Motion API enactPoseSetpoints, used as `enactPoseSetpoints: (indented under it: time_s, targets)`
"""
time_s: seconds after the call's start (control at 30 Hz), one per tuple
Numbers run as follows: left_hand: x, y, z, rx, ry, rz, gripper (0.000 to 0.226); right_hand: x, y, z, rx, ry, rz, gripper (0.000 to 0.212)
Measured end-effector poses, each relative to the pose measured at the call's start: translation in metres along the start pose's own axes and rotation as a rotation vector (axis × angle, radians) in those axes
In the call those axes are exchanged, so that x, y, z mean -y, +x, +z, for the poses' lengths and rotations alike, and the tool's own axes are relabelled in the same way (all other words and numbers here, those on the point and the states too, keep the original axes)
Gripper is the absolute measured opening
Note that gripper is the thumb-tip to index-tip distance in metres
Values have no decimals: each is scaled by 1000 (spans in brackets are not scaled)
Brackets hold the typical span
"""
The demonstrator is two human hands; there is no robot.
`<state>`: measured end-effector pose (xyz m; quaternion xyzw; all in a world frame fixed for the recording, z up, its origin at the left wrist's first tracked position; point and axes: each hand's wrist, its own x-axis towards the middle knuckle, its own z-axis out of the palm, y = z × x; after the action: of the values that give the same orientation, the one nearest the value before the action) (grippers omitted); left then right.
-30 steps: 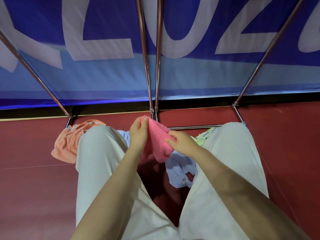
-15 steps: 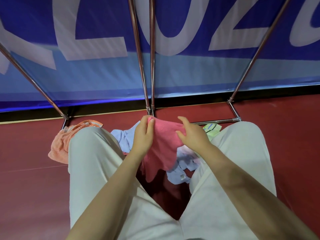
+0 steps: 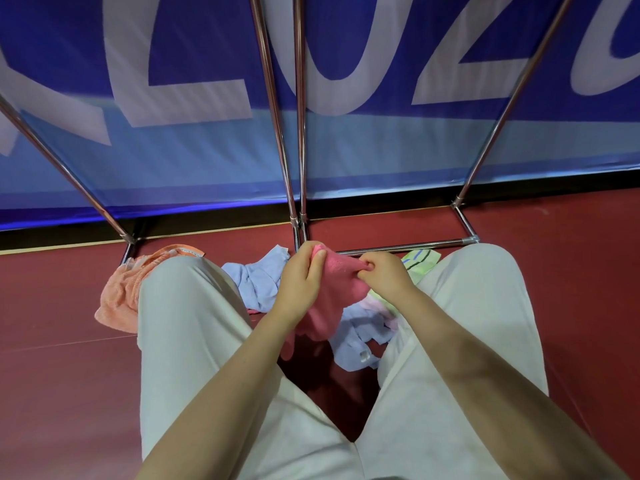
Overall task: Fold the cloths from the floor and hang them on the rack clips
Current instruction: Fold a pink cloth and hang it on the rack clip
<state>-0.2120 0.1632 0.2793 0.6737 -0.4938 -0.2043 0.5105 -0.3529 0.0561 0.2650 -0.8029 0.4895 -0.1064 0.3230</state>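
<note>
Between the knees, just in front of the rack's base bar [image 3: 398, 247]: pink cloth [image 3: 337, 289], top edge pinched by left hand [image 3: 299, 278] and right hand [image 3: 384, 277], both grips closed on it. Beneath, on the floor [image 3: 52, 341]: blue cloths [image 3: 258, 278]. Left of the left knee: orange cloth [image 3: 119, 292].

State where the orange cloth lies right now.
In the head view, the orange cloth lies on the red floor, far left, against the person's left knee.
</note>
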Motion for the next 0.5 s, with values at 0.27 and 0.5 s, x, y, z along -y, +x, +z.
enactPoseSetpoints:
  time_s: [0.27, 0.5]
  targets:
    - [-1, 5, -6, -78, -45, -87, 17, -6, 4, 0, -228, -206, -29, 12]
    - [3, 14, -17, -189, -135, -162, 18, 0, 4, -2, -116, 240, 129, 15]
